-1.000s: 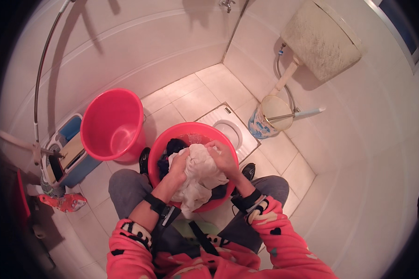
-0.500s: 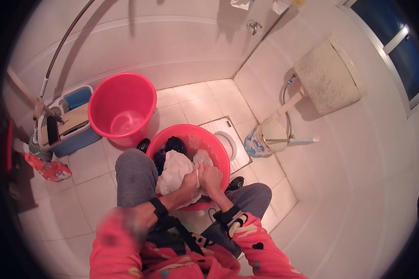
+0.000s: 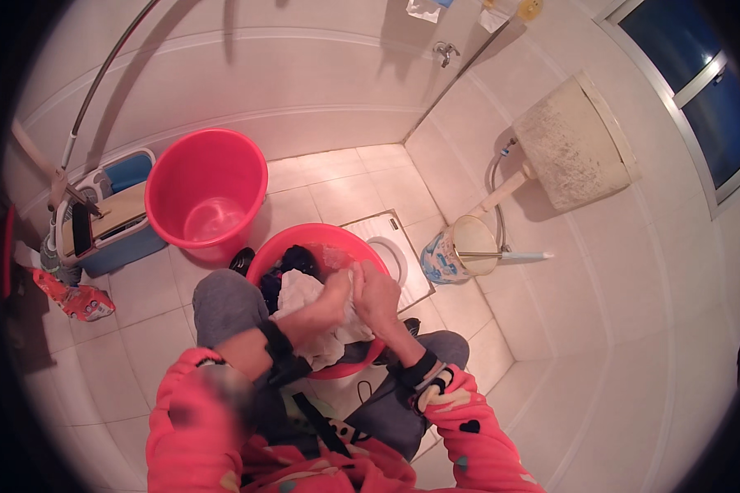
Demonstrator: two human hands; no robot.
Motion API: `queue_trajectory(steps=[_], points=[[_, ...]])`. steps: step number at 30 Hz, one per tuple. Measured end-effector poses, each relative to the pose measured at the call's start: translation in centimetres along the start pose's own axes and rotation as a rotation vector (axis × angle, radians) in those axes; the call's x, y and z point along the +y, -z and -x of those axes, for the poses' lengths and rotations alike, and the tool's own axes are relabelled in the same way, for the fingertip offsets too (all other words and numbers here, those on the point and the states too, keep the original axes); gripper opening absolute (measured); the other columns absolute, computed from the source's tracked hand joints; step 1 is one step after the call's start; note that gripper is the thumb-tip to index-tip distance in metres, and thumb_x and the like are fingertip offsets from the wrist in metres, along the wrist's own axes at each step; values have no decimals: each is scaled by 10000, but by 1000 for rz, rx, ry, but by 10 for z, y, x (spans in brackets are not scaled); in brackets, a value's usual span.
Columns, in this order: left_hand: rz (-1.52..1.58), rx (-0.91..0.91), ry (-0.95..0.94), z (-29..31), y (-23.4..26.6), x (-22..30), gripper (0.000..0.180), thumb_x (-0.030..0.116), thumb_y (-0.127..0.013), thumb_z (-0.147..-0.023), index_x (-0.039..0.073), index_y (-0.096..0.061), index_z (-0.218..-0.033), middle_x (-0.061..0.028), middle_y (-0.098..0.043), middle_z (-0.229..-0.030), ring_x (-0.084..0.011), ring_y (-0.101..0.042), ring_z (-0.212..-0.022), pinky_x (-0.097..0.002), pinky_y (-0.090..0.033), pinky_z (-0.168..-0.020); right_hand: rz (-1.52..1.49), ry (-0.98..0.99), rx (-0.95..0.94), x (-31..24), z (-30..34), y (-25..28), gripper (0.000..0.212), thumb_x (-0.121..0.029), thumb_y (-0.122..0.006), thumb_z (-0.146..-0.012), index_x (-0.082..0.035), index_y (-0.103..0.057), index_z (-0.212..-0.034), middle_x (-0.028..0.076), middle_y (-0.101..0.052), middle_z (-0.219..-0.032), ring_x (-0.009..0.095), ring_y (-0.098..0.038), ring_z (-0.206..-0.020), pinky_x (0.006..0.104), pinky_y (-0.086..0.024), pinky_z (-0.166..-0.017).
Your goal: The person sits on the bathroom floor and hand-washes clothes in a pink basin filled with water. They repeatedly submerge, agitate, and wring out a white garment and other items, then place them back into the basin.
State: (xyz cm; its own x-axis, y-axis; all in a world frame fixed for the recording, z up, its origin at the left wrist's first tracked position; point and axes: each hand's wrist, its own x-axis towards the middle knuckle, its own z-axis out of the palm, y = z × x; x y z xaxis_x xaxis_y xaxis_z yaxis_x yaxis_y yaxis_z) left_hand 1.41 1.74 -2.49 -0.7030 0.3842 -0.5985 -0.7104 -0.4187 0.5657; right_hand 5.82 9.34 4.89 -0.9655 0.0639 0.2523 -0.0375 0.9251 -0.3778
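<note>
A red basin (image 3: 265, 253) sits on the floor between my knees, with water in its far part. Dark clothes (image 3: 301, 260) lie inside it on the left. A white cloth garment (image 3: 298, 289) hangs bunched over the basin, its lower folds reaching the near rim. My left hand (image 3: 335, 297) is closed on the garment, and my right hand (image 3: 376, 297) grips it close alongside. Both hands meet above the right half of the basin; the fingertips and the cloth between them are partly hidden.
A tall red bucket (image 3: 207, 182) stands beyond the basin, beside a blue mop bucket (image 3: 123, 246). Right of the basin are a squat toilet (image 3: 399, 255) and a patterned bin (image 3: 444, 256) with a stick across it. An orange bag (image 3: 74, 297) lies far left.
Both hands have lifted slightly away from me with the white garment, and the left wrist has turned. The cloth hangs longer toward the near rim. The whole view has shifted a little.
</note>
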Motion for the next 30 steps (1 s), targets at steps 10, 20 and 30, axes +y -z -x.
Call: queue_trajectory(steps=[10, 20, 30], points=[[-336, -89, -74, -42, 2, 17, 419, 440, -490, -949, 52, -642, -991, -53, -653, -927, -173, -624, -809, -323, -497, -721, -61, -56, -13, 21, -51, -10, 325, -310, -408, -964, -53, -581, -866, 219, -593, -671, 420, -593, -648, 532, -438, -578], [64, -18, 91, -23, -15, 22, 298, 375, -451, -973, 123, -609, -982, -26, -631, -943, -161, -607, -807, -311, -496, -710, 100, 92, 171, 42, -59, -37, 165, -195, -527, -882, -52, -534, -800, 128, -572, -600, 295, -580, -489, 381, -453, -441], [-26, -63, -1, 0, -9, 25, 434, 479, -458, -955, 83, -627, -1010, -45, -619, -917, -155, -593, -783, -326, -494, -689, -3, 169, 108, 23, -37, -23, 180, -205, -507, -904, -57, -519, -803, 163, -550, -654, 350, -574, -567, 445, -444, -476]])
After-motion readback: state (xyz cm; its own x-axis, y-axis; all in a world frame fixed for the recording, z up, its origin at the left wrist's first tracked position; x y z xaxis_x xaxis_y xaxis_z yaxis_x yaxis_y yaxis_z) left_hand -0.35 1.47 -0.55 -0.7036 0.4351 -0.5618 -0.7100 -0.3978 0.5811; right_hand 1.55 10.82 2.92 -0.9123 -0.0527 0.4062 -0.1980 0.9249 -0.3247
